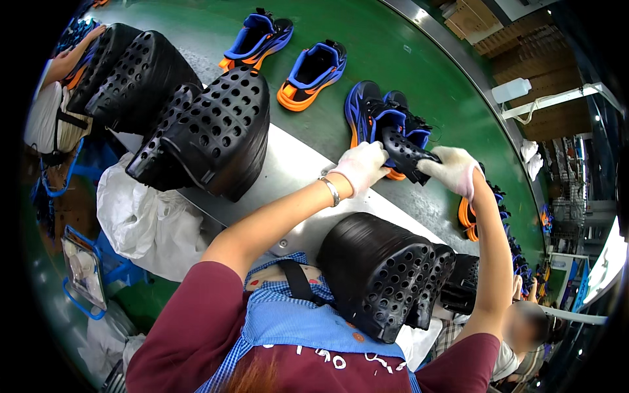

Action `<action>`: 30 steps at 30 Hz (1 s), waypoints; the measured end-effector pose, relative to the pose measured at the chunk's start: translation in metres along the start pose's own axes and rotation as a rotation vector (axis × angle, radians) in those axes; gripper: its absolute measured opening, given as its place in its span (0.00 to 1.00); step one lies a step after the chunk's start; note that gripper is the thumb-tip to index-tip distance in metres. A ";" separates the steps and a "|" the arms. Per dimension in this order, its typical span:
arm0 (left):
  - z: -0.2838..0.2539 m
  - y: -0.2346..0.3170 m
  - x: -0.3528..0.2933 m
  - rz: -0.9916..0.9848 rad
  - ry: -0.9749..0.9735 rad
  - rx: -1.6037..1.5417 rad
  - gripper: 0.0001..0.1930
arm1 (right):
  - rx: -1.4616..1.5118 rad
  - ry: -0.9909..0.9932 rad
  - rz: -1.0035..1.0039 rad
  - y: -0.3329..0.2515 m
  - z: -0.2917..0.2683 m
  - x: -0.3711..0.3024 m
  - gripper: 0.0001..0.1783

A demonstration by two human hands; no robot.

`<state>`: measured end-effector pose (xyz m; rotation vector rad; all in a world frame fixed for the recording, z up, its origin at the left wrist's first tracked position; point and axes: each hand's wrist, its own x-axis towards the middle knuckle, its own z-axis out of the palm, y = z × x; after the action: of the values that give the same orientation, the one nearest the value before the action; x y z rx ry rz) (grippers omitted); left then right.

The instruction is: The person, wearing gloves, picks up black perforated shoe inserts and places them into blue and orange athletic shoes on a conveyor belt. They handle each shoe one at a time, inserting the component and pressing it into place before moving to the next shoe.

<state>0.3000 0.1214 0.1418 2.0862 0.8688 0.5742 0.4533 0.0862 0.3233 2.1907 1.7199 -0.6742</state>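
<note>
My left hand (363, 168), in a white glove, is closed at the heel and collar of a blue, black and orange sneaker (388, 124). In my right hand (452, 170), also gloved, is the end of a black perforated plastic shoe insert (403, 152), whose other end lies at the sneaker's opening. The fingertips of both hands are partly hidden. Close beside this sneaker, on its left, stands a matching one (357, 108). A nested stack of black perforated inserts (373, 262) lies below my hands, near my body.
Larger insert stacks (219, 124) lie to the left on a metal ledge (288, 164). Two more sneakers (312, 73) (257, 40) stand on the green work surface (419, 59). A row of shoes (468, 216) runs along the right. Other people's arms (72, 56) show at the left, and a person (524, 327) sits at lower right.
</note>
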 end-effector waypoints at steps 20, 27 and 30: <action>0.000 -0.015 0.033 -0.198 -0.341 0.257 0.14 | -0.425 -0.020 0.118 -0.077 0.057 0.119 0.19; -0.011 -0.017 0.042 -0.175 -0.306 0.297 0.12 | -0.089 0.088 0.158 -0.101 0.038 0.132 0.30; -0.027 -0.015 0.036 -0.177 -0.361 0.276 0.12 | -0.407 0.220 0.032 -0.094 0.056 0.143 0.26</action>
<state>0.3007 0.1686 0.1490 2.2328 0.9444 -0.0226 0.3780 0.2023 0.2084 2.0520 1.7338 -0.0606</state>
